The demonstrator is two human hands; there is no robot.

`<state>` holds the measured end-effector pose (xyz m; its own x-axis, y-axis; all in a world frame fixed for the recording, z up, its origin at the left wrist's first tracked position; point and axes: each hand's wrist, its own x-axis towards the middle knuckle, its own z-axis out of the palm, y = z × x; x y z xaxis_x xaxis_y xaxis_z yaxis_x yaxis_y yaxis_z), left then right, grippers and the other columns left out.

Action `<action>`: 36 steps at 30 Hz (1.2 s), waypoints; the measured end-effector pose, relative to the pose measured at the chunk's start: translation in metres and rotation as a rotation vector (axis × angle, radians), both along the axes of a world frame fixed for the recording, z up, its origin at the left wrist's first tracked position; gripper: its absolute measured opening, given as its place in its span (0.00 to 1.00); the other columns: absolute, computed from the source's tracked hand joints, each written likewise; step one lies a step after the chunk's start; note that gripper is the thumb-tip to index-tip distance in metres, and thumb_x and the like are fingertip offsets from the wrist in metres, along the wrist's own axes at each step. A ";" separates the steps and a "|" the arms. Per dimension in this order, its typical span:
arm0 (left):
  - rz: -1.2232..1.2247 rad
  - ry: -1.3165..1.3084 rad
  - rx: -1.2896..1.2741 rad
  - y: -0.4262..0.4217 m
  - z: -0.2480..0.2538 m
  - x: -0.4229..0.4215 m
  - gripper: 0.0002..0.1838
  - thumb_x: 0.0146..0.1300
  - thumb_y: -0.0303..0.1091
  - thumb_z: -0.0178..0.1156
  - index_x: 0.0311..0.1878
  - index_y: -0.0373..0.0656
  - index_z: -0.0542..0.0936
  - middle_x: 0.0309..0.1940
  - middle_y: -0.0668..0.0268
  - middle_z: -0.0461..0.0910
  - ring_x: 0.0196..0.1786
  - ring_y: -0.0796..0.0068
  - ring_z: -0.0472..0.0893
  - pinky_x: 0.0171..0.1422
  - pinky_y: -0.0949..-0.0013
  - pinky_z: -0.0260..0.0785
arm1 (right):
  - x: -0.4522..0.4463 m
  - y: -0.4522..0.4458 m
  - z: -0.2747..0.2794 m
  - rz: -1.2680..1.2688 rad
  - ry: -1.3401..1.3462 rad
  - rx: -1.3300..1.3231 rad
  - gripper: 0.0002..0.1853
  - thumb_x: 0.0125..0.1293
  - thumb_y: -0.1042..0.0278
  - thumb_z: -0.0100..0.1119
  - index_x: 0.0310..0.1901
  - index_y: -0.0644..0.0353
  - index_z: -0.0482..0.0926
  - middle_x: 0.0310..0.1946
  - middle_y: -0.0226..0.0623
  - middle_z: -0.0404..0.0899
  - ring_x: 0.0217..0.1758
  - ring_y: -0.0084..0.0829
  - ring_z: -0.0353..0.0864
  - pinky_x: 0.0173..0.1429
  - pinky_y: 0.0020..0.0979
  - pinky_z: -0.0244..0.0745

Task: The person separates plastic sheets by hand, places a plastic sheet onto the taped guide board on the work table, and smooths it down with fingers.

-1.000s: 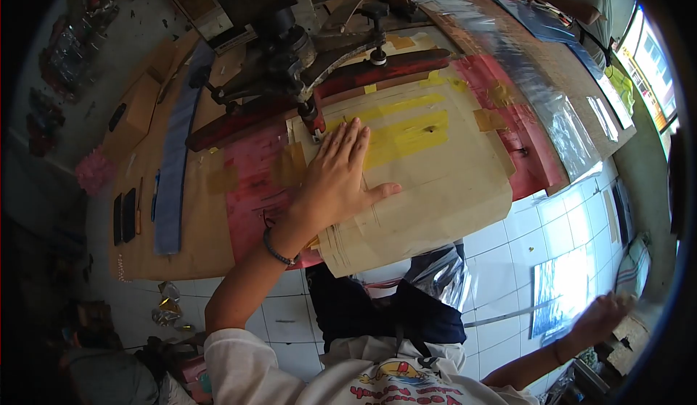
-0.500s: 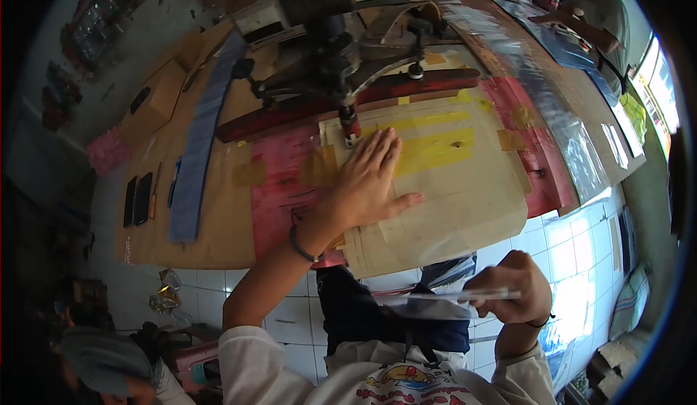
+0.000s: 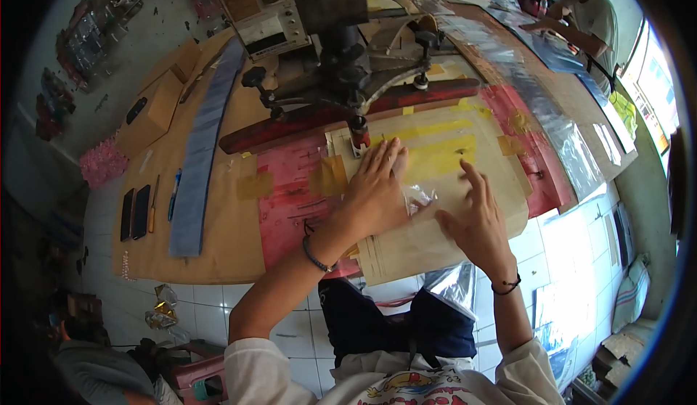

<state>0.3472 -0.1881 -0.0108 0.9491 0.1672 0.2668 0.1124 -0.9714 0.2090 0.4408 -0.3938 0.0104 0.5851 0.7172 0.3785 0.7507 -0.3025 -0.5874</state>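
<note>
My left hand (image 3: pixel 377 191) lies flat with its fingers stretched out on a cream board (image 3: pixel 494 198) with yellow tape strips (image 3: pixel 443 154) on it. My right hand (image 3: pixel 479 223) hovers or rests over the board's right part, fingers apart, holding nothing that I can see. Between the hands a clear plastic film (image 3: pixel 421 196) glints on the board; its outline is hard to make out. Just beyond my left fingertips stands a red-tipped metal post (image 3: pixel 359 140) of the black machine head (image 3: pixel 352 71). More clear plastic (image 3: pixel 451 289) shows below the board's near edge, by my lap.
A dark red bar (image 3: pixel 290 125) crosses behind the board. Red sheets (image 3: pixel 290 202) flank it. Left on the table (image 3: pixel 225 245) lie a blue-grey strip (image 3: pixel 200 158), two phones (image 3: pixel 141 213) and pens. A co-worker (image 3: pixel 595 24) is at the far right, another person (image 3: pixel 102 372) at lower left.
My right hand has come up from beyond the table's near edge, where it was closed on clear plastic, to the board, and has opened. My left hand stays flat on the board.
</note>
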 end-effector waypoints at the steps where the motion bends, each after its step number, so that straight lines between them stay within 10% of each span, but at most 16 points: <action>1: -0.008 0.021 -0.009 -0.001 0.002 -0.001 0.48 0.70 0.57 0.59 0.77 0.24 0.57 0.80 0.38 0.54 0.83 0.42 0.53 0.87 0.50 0.44 | 0.003 0.002 -0.004 0.058 -0.083 0.051 0.39 0.60 0.73 0.68 0.74 0.57 0.65 0.69 0.52 0.67 0.75 0.51 0.66 0.74 0.50 0.66; 5: -0.050 -0.035 -0.066 0.008 -0.008 -0.001 0.37 0.66 0.30 0.49 0.78 0.26 0.57 0.79 0.38 0.56 0.83 0.43 0.54 0.87 0.51 0.45 | 0.030 0.010 0.000 0.405 -0.525 -0.149 0.25 0.66 0.61 0.64 0.64 0.56 0.76 0.62 0.49 0.73 0.72 0.49 0.68 0.77 0.51 0.60; 9: 0.005 -0.153 -0.485 0.002 0.003 -0.002 0.37 0.67 0.27 0.46 0.79 0.30 0.53 0.77 0.39 0.60 0.81 0.44 0.60 0.85 0.54 0.50 | 0.055 0.030 0.019 0.686 -0.303 -0.349 0.23 0.68 0.49 0.64 0.55 0.59 0.78 0.61 0.50 0.74 0.67 0.48 0.71 0.71 0.47 0.64; 17: 0.016 -0.128 -0.226 -0.003 0.002 0.002 0.38 0.77 0.51 0.51 0.72 0.21 0.64 0.72 0.34 0.67 0.78 0.36 0.62 0.83 0.48 0.54 | 0.104 0.072 -0.001 0.890 -0.543 -0.069 0.29 0.70 0.43 0.62 0.56 0.64 0.76 0.65 0.60 0.71 0.73 0.57 0.67 0.77 0.49 0.60; 25: 0.075 0.043 -0.125 -0.005 0.015 0.005 0.44 0.71 0.53 0.63 0.75 0.26 0.63 0.78 0.42 0.62 0.82 0.44 0.58 0.83 0.51 0.55 | 0.121 0.078 -0.004 0.978 -0.218 0.037 0.21 0.71 0.52 0.64 0.50 0.64 0.81 0.51 0.46 0.83 0.61 0.49 0.79 0.66 0.46 0.75; 36: 0.030 0.145 -0.133 -0.002 0.026 0.002 0.43 0.69 0.49 0.66 0.77 0.31 0.62 0.80 0.43 0.57 0.83 0.44 0.56 0.84 0.49 0.54 | 0.128 0.081 -0.020 0.892 -0.181 0.007 0.19 0.72 0.59 0.61 0.59 0.62 0.79 0.66 0.49 0.76 0.73 0.50 0.72 0.78 0.47 0.65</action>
<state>0.3496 -0.1903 0.0156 0.9700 0.2210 0.1015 0.1794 -0.9320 0.3151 0.5685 -0.3126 -0.0100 -0.2549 0.8728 0.4162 0.7853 0.4380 -0.4375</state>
